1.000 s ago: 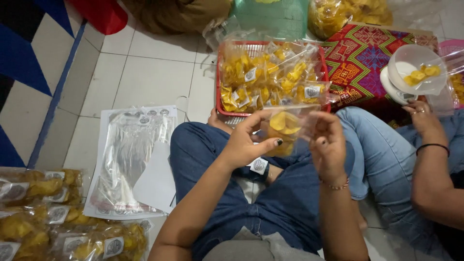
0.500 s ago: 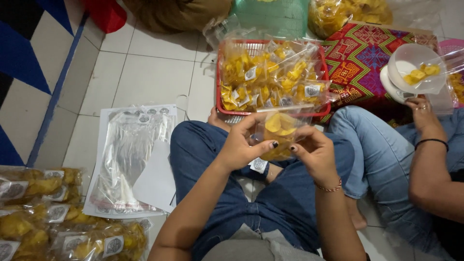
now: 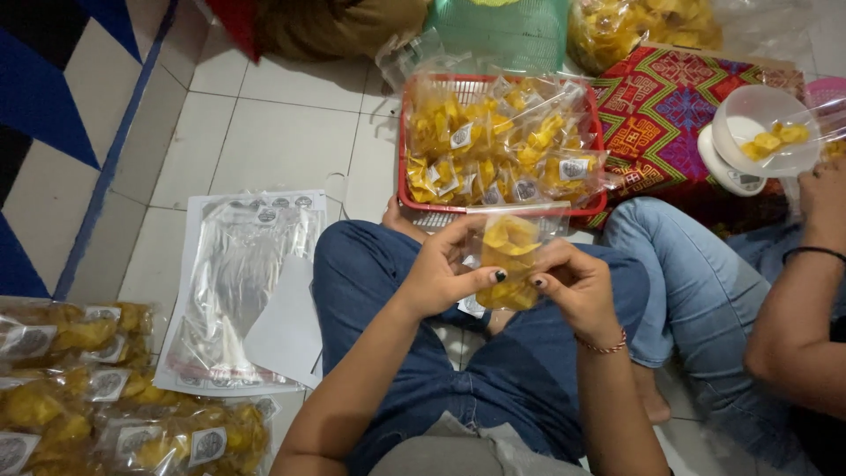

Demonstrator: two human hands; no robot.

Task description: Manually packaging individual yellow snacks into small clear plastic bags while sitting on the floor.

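Left hand and right hand raised over lap, wrists bent inward, both clamped on clear chip bag, thumbs nearly meeting at bag's lower half. Bag upright, yellow chips inside, held just in front of red basket. Basket full of sealed chip packs, rim close behind bag top. Left of basket: bare floor tiles, then stack of empty clear bags. Right of basket: another person's hand near white bowl.
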